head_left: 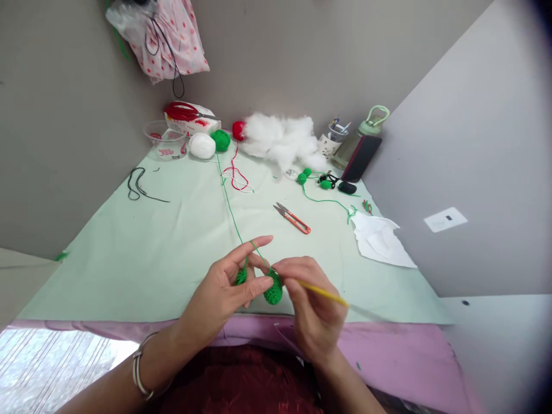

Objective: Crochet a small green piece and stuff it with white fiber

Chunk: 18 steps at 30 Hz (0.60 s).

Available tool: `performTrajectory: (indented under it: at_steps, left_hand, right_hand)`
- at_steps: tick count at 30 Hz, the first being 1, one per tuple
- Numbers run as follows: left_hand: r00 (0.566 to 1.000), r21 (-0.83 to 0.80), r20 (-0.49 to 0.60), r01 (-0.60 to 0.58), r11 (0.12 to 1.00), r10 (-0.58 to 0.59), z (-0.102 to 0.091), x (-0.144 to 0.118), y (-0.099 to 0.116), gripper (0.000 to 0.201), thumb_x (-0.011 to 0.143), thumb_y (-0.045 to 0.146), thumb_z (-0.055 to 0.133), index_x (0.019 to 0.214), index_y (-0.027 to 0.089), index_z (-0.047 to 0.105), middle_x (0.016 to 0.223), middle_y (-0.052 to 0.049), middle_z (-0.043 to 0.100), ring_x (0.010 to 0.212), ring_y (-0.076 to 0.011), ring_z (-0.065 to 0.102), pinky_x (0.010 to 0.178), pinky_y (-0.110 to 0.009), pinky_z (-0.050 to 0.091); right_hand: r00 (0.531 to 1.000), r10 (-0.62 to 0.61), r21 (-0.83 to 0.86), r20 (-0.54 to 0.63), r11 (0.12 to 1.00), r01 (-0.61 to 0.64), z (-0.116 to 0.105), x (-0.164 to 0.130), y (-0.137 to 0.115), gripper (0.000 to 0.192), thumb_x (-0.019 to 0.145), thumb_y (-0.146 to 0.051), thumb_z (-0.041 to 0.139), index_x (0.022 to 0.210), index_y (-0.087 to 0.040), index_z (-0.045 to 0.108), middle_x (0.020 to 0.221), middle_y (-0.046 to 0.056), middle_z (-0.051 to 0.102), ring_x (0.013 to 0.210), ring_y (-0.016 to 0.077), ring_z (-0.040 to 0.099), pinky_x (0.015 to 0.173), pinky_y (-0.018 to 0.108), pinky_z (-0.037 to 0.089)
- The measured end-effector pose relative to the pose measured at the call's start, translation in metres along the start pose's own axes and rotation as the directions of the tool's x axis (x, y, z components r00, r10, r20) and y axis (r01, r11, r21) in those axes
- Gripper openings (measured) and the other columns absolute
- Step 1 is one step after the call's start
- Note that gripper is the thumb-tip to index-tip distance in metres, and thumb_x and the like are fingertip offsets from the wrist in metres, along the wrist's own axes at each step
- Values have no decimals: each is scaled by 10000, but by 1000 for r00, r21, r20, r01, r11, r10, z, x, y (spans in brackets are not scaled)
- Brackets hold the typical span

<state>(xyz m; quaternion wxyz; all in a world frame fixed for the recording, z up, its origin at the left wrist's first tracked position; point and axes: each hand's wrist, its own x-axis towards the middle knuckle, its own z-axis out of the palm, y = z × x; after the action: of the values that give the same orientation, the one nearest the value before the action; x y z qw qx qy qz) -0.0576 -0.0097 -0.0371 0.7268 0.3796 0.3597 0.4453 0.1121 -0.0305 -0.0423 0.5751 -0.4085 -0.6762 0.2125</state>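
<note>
One garment [250,382]; left hand [222,287] tight on one green piece [274,292], right hand [314,313] tight round one likely hook [325,294].

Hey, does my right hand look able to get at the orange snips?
Probably yes: the snips lie just beyond the right hand, and nothing seems to stand between them. That hand holds the yellow hook, though, so it may need freeing first.

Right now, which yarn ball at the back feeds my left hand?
The green ball, between the white ball and the red ball: its green strand alone runs down to your left hand.
</note>
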Motion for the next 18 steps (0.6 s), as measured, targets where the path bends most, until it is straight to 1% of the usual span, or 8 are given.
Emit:
performTrajectory:
  at_steps: [2, 4, 6, 9, 12, 14, 16, 18]
  left_hand:
    - [999, -65, 10, 37, 997, -37, 1, 0, 1, 545, 868, 303, 868, 1388, 354, 714, 929, 33, 603, 586, -38, 450, 527, -176, 392]
    - [991, -183, 71, 125, 975, -114, 0, 1, 3, 514, 860, 289, 864, 1358, 304, 739, 889, 31, 586, 556, -26, 392, 503, -170, 350]
    - [974, -280, 154, 203, 938, -165, -2, 3, 6, 467, 853, 279, 854, 1312, 250, 771, 835, 31, 555, 537, -21, 330, 485, -166, 304]
    - [967, -326, 205, 213, 921, -151, -5, 6, 8, 401, 854, 283, 829, 1248, 209, 807, 835, 19, 540, 529, -19, 282, 473, -175, 272]
    - [977, -247, 179, 160, 956, -118, -5, 6, 7, 400, 850, 296, 831, 1245, 234, 806, 900, 2, 577, 555, -41, 340, 488, -198, 311]
    - [986, -132, 150, 99, 986, -79, -4, 4, 5, 429, 870, 304, 825, 1295, 265, 775, 913, -1, 614, 637, -84, 453, 561, -217, 392]
    - [990, -3, 135, 34, 999, -33, -4, 2, 4, 457, 895, 303, 814, 1345, 292, 737, 937, -3, 645, 787, -132, 559, 705, -249, 467]
    - [990, 89, 142, 1, 996, -13, -5, 0, 5, 476, 896, 285, 813, 1361, 311, 717, 970, 1, 640, 894, -158, 594, 793, -271, 478]
  right_hand:
    - [990, -121, -194, 67, 972, 132, -3, -6, 1, 390, 981, -90, 660, 1269, -330, 769, 1087, 68, 765, 954, 218, 745, 750, 346, 639]
    - [976, -198, -245, 93, 945, 215, -5, -8, 1, 439, 963, -83, 678, 1310, -339, 756, 1167, 81, 764, 1015, 239, 745, 767, 362, 645]
    - [985, -166, -142, 41, 975, 170, -6, -5, 1, 378, 988, -97, 640, 1268, -316, 770, 1121, 81, 775, 985, 235, 742, 764, 371, 640]
    - [997, 46, 156, -68, 987, -35, -5, 5, 1, 240, 1047, -173, 573, 1088, -272, 787, 904, 52, 757, 748, 185, 689, 667, 347, 601]
    - [981, 194, 393, -29, 904, -167, -2, 12, 2, 203, 1054, -285, 595, 974, -248, 778, 822, 39, 730, 638, 156, 629, 573, 302, 552]
    - [975, 222, 401, 22, 891, -212, 0, 11, 4, 178, 1036, -310, 635, 969, -247, 788, 871, 54, 753, 753, 184, 691, 626, 308, 580]
    - [971, 237, 368, 37, 900, -233, 2, 9, 6, 153, 1022, -306, 663, 982, -251, 800, 928, 65, 778, 861, 204, 721, 700, 323, 600]
    - [966, 257, 392, 36, 885, -250, 2, 9, 6, 146, 1018, -303, 672, 979, -250, 803, 913, 55, 785, 803, 180, 706, 687, 305, 584]
